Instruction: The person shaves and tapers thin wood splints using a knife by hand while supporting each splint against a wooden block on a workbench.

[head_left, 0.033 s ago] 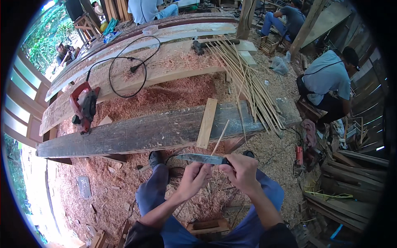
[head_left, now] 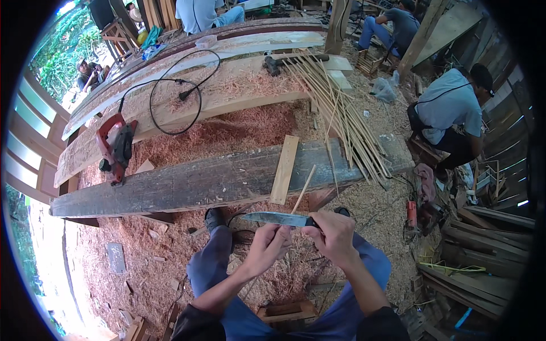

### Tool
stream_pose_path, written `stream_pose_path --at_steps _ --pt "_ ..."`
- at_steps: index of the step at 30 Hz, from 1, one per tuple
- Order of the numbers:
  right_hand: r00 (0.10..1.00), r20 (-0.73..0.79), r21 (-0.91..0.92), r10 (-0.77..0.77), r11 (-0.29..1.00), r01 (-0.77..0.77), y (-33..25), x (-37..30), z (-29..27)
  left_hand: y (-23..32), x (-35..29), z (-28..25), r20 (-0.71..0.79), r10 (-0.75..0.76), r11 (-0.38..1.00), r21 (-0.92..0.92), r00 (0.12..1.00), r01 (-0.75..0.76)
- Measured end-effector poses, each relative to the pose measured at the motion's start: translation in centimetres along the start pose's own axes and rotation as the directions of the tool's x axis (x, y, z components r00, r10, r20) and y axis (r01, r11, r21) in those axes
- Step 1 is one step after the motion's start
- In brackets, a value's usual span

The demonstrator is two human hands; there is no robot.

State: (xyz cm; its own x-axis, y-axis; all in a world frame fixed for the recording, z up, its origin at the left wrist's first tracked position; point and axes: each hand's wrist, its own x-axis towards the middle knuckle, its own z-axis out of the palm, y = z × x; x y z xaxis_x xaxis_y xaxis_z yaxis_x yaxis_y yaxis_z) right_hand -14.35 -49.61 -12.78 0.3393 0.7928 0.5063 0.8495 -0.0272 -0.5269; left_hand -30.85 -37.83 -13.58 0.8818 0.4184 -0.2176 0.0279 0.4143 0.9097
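My right hand [head_left: 334, 237] is closed round the dark handle of a knife [head_left: 272, 218], whose broad blade points left across the front of my left hand. A thin bamboo strip [head_left: 305, 188] rises past the blade, slanting up to the right. My left hand [head_left: 266, 245] is closed round that strip's lower part, fingers just below the blade. Beyond the knife, a short flat wooden piece [head_left: 285, 170] lies across the dark plank [head_left: 187, 181]. A bundle of thin bamboo strips [head_left: 347, 122] rests at the plank's right end.
A red electric planer [head_left: 116, 149] stands at the left, its black cable looping over a pale board [head_left: 239, 91]. A hammer [head_left: 296, 61] lies behind the strips. One person [head_left: 452, 111] crouches at the right; others sit farther back. Wood shavings [head_left: 153, 256] cover the floor.
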Motion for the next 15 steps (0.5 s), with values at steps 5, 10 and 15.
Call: stream_pose_path --at_steps 5,10,15 --pt "0.997 -0.046 -0.108 -0.059 0.993 0.054 0.6 0.0 -0.3 0.8 0.0 1.1 -0.031 -0.080 0.995 -0.060 0.996 0.078" --pt "0.950 -0.265 -0.076 0.166 0.978 -0.192 3.0 1.2 -2.1 0.2 -1.2 1.6 0.045 -0.003 1.000 0.026 0.999 0.002" --pt "0.958 -0.275 -0.137 0.086 0.982 -0.127 3.1 -0.5 -2.3 -0.1 -1.1 0.7 -0.004 -0.108 0.990 -0.096 0.994 0.107"
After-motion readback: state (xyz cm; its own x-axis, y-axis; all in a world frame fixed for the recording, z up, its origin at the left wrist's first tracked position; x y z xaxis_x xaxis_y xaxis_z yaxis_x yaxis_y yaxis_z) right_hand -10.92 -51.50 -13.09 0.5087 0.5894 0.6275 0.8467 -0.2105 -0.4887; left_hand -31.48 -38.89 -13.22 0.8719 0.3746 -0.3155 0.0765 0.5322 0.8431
